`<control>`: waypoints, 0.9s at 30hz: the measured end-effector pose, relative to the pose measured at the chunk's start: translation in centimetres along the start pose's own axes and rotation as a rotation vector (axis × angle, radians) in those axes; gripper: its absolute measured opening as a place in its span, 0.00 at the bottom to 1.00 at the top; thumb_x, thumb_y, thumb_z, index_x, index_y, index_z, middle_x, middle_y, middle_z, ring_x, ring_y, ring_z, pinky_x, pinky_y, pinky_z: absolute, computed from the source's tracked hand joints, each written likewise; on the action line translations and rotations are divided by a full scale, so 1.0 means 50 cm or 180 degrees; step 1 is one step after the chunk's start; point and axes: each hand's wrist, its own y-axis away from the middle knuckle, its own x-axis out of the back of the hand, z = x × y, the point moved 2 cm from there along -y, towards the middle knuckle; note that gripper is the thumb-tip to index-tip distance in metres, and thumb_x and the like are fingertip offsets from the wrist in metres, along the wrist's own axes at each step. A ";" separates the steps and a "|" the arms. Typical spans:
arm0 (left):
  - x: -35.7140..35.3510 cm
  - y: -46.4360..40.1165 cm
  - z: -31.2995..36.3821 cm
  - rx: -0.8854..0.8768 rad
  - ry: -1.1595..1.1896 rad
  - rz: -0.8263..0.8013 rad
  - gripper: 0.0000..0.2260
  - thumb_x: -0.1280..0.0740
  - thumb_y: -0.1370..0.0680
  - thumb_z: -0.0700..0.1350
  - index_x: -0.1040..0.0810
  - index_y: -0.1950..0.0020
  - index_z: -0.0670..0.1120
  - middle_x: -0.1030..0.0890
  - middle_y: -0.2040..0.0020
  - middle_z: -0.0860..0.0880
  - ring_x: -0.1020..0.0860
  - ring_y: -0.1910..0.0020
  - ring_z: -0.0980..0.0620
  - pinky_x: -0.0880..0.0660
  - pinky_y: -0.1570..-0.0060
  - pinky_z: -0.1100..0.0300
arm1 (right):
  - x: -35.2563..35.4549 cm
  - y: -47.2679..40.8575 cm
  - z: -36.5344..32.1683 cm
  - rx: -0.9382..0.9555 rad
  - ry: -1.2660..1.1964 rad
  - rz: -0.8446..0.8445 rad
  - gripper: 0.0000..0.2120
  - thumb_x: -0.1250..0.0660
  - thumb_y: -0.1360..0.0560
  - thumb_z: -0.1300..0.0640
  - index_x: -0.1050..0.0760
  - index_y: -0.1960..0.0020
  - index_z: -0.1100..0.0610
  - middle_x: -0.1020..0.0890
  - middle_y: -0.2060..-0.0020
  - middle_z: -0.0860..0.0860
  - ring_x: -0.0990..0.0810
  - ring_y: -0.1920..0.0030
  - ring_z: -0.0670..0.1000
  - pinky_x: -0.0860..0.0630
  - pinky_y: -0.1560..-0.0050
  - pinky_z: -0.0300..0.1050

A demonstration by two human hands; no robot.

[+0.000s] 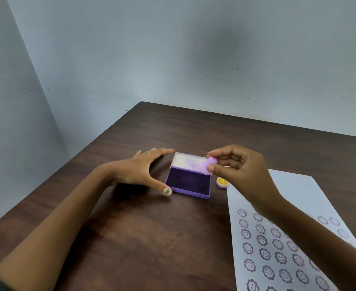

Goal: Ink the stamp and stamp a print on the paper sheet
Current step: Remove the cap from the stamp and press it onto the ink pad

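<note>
The right hand (239, 166) pinches a small lilac stamp (209, 165) between thumb and fingertips, holding it in the air over the far right corner of the open ink pad (188, 183). The pad's dark purple ink surface lies just below and left of that hand, with its pale, stained lid (188, 161) raised behind. The left hand (144, 171) rests open on the desk (152, 238), fingers spread, just left of the pad, its thumb near the pad's front corner. A yellow smiley cap (222, 182) lies just under the right hand, at the edge of the paper (278, 238), which runs below the right forearm, covered with rows of flower-face prints (265, 254).
</note>
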 end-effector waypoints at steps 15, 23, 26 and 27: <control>-0.006 -0.010 -0.005 -0.0294 -0.0315 0.0116 0.46 0.26 0.36 0.62 0.50 0.26 0.61 0.48 0.23 0.55 0.60 0.26 0.59 0.66 0.30 0.54 | -0.120 -0.021 -0.012 0.0228 0.0911 -0.0484 0.09 0.28 0.33 0.64 0.18 0.53 0.57 0.21 0.62 0.41 0.25 0.62 0.25 0.33 0.59 0.19; -0.007 -0.009 -0.003 -0.0321 -0.0381 0.0139 0.46 0.26 0.36 0.62 0.50 0.25 0.59 0.49 0.22 0.54 0.59 0.25 0.57 0.66 0.30 0.53 | -0.128 -0.017 -0.016 0.0533 0.1195 -0.0504 0.11 0.29 0.32 0.65 0.19 0.50 0.60 0.16 0.56 0.50 0.24 0.64 0.32 0.33 0.57 0.17; -0.007 -0.009 -0.004 -0.0333 -0.0358 0.0150 0.46 0.26 0.36 0.62 0.50 0.25 0.59 0.49 0.23 0.55 0.59 0.25 0.57 0.66 0.30 0.53 | -0.129 -0.013 -0.018 0.0659 0.1300 -0.0476 0.11 0.29 0.32 0.64 0.19 0.49 0.60 0.15 0.53 0.54 0.24 0.60 0.38 0.33 0.56 0.18; -0.007 -0.009 -0.004 -0.0335 -0.0352 0.0151 0.47 0.26 0.36 0.63 0.50 0.25 0.59 0.49 0.22 0.54 0.59 0.25 0.58 0.66 0.29 0.53 | -0.131 -0.012 -0.018 0.0695 0.1340 -0.0482 0.11 0.29 0.31 0.63 0.19 0.49 0.60 0.15 0.53 0.54 0.24 0.59 0.39 0.33 0.55 0.18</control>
